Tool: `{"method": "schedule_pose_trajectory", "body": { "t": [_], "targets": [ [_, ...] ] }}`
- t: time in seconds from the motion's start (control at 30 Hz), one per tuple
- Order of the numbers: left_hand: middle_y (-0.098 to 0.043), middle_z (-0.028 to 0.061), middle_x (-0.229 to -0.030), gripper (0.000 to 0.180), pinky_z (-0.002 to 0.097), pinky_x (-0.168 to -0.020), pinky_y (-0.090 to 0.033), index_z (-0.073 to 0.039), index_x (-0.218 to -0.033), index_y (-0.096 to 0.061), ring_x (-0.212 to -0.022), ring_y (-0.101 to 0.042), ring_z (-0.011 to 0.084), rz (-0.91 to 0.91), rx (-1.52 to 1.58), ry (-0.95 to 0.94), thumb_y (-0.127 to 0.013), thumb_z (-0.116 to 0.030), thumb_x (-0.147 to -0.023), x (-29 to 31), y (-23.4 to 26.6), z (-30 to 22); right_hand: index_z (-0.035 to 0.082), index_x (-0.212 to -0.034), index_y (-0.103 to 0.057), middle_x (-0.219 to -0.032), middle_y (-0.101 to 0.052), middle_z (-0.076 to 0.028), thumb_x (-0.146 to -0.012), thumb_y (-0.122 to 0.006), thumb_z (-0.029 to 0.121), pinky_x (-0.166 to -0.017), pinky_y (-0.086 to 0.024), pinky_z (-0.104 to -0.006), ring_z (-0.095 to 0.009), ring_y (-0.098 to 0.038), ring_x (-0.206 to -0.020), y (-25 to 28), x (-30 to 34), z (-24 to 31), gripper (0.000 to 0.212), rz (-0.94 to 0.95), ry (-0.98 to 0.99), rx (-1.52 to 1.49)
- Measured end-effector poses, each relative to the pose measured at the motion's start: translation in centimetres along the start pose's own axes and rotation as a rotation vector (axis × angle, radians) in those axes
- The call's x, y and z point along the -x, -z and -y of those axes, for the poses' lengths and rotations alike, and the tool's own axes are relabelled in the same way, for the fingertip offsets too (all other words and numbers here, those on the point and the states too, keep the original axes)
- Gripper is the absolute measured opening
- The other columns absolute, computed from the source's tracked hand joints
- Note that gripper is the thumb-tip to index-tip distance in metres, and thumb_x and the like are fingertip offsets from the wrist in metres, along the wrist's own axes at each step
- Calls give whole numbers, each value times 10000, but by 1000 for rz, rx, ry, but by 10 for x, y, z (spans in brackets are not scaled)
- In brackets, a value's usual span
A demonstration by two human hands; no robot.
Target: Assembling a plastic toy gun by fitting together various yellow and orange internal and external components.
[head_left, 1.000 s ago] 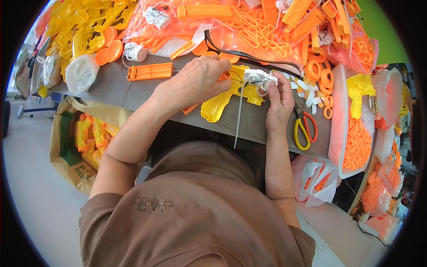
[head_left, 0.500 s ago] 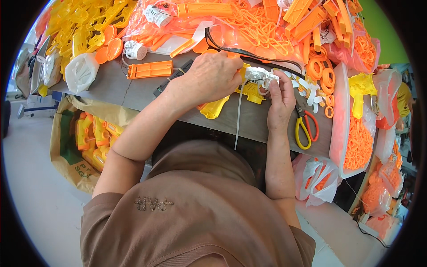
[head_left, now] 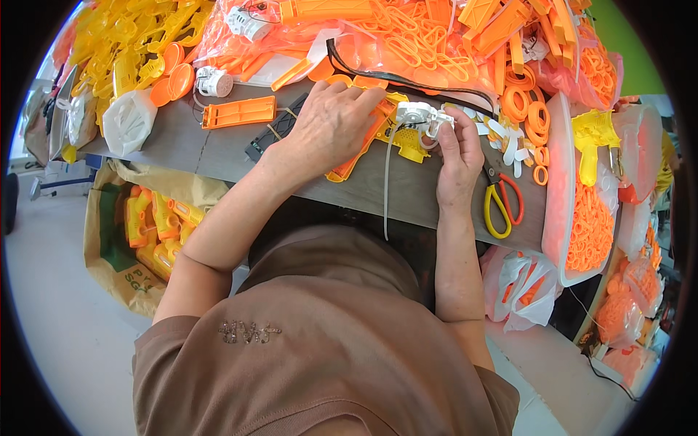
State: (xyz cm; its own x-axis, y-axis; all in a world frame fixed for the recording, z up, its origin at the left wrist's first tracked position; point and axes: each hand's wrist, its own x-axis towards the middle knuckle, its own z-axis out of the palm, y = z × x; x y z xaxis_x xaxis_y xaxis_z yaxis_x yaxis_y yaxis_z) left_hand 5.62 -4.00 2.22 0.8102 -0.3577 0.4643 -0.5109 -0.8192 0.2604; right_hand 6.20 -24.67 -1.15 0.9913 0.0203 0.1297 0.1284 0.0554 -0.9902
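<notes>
My left hand (head_left: 331, 125) bends its fingers over a yellow and orange plastic housing (head_left: 356, 161) on the bench; its thumb is hidden. My right hand (head_left: 459, 149) pinches a white plastic mechanism (head_left: 416, 114) between thumb and fingers. From that mechanism a thin pale tube (head_left: 387, 182) hangs down past the bench's front edge. Just below the mechanism lies a yellow perforated part (head_left: 411, 147), partly covered. Near my left wrist is a dark flat part (head_left: 263, 145), with an orange tray-shaped piece (head_left: 238, 114) left of it.
Scissors (head_left: 502, 207) with red and yellow handles lie right of my right hand. Orange rings (head_left: 536, 127) and white strips (head_left: 512, 149) are scattered near a bin (head_left: 556, 182) of orange parts. Heaped orange pieces (head_left: 422, 40) line the back. A paper bag (head_left: 102, 232) stands left.
My left hand has shifted slightly left, and more of the housing's orange side shows under it. The white mechanism stays in my right hand, now less covered by the left.
</notes>
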Motion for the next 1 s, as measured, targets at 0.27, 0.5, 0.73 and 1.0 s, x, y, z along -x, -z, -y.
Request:
{"method": "schedule_pose_trajectory", "body": {
  "t": [0.27,0.5,0.73,1.0],
  "targets": [
    [-612,129,-738,270,392,-671,-432,-10,-1030,-591,-711,-598,293,-125,199,20,-620,-97,-775,6,-12,9,21,-1161,-553,-888,-593,-30,-942,-569,250,-698,-469,-227,-86,-573,-771,-2,1,2,318,-9,-6,-13],
    [-595,126,-731,284,392,-665,-442,-16,-1042,-587,-698,-586,306,-98,186,49,-628,-100,-775,4,-9,7,24,-1160,-554,-864,-583,-27,-941,-569,248,-693,-462,-219,-82,-562,-749,-3,1,4,314,4,1,11],
    [-593,105,-726,268,380,-666,-417,-22,-1035,-570,-684,-577,276,-70,121,11,-631,-94,-784,6,-8,4,21,-1172,-545,-893,-573,-19,-945,-568,223,-696,-471,-224,-72,-551,-784,-1,1,0,305,24,19,-33],
    [-585,87,-746,278,371,-695,-393,-44,-1047,-558,-682,-568,250,-81,36,-25,-641,-116,-792,7,-13,8,18,-1176,-544,-890,-570,-19,-941,-573,211,-694,-472,-221,-71,-551,-780,-1,0,1,306,25,16,-13]
  ]
}}
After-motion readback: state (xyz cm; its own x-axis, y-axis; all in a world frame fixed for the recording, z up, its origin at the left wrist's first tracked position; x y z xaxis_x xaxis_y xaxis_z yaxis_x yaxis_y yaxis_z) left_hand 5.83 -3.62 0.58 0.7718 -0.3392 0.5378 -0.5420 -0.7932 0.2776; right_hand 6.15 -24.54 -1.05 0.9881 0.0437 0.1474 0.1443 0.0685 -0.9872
